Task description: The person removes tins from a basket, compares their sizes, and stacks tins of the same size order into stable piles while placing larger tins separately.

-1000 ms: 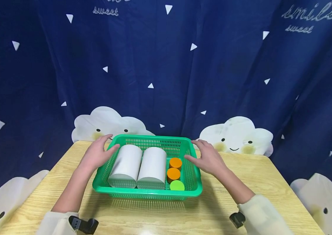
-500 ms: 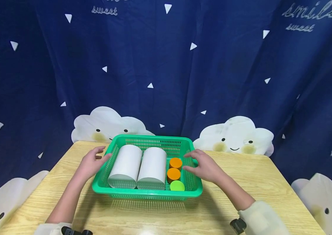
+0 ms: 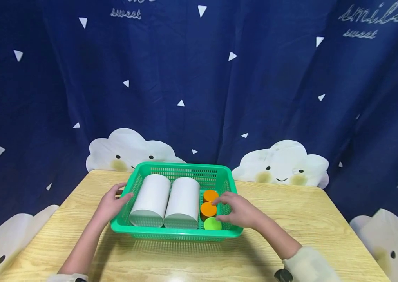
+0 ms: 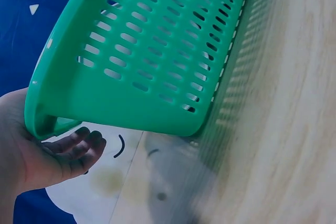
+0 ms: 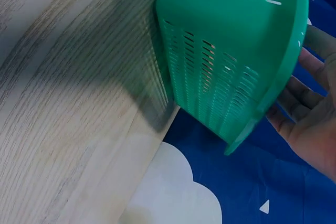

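Observation:
A green plastic basket [image 3: 178, 232] holds two white cylinders [image 3: 151, 199], [image 3: 183, 201] lying side by side. Along its right side stand two round orange lids [image 3: 210, 195], [image 3: 207, 210] and a lime-green lid [image 3: 212, 224]. My left hand [image 3: 112, 205] holds the basket's left rim, thumb over the top and fingers curled below it outside. My right hand [image 3: 239, 209] reaches across the right rim, its thumb and fingers spread beside the front orange lid and the lime-green lid. In the right wrist view the basket wall hides the lids, and fingers [image 5: 302, 95] show past the rim.
The basket stands on a light wood table [image 3: 283, 219]. Behind it hangs a dark blue curtain [image 3: 199, 78] printed with white triangles and smiling clouds [image 3: 283, 160]. Pale sleeves [image 3: 308, 266] with black wrist straps [image 3: 283, 275] show at the front.
My right hand has come from beside the right rim to over the lids, moving left and toward me. My left hand has lowered onto the left rim. The basket stays put.

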`<state>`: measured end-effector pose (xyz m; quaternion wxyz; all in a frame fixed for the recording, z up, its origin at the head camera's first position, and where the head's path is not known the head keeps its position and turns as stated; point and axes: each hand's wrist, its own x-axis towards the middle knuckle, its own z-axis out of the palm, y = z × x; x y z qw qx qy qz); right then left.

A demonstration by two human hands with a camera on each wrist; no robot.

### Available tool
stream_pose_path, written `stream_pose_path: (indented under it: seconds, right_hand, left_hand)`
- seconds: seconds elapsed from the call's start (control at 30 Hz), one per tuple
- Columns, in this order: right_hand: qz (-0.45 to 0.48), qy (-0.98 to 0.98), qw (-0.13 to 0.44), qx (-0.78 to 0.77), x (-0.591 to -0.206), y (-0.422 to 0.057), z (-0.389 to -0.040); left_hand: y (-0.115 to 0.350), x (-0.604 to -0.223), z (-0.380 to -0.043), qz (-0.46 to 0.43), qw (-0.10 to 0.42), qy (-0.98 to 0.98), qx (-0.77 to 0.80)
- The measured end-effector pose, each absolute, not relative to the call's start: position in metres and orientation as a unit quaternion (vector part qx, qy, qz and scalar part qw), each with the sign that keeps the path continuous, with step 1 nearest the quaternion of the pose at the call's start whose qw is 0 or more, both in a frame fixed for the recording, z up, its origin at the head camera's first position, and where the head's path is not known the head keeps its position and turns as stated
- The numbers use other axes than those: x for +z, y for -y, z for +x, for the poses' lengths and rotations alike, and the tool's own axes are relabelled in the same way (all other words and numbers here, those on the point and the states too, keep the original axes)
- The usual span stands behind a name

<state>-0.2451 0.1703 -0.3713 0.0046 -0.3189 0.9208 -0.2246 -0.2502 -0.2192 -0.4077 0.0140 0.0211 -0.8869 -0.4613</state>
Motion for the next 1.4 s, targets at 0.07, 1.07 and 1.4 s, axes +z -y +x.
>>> stream_pose_path:
  seconds: [0.07, 1.07, 1.4]
  right_hand:
    - [-0.324, -0.919, 0.022, -0.222, -0.372, -0.169, -0.245]
    - [-0.334, -0.929, 0.139, -0.080, -0.388, -0.136, -0.256]
    - [-0.320, -0.934, 0.143, -0.064, -0.391, -0.131, -0.257]
  left_hand:
    - [0.219, -0.408, -0.250, 0.020, 0.018, 0.886, -0.463]
    - [0.215, -0.411, -0.251, 0.034, 0.038, 0.882, -0.468]
    - [0.216, -0.414, -0.252, 0.038, 0.042, 0.883, -0.467]
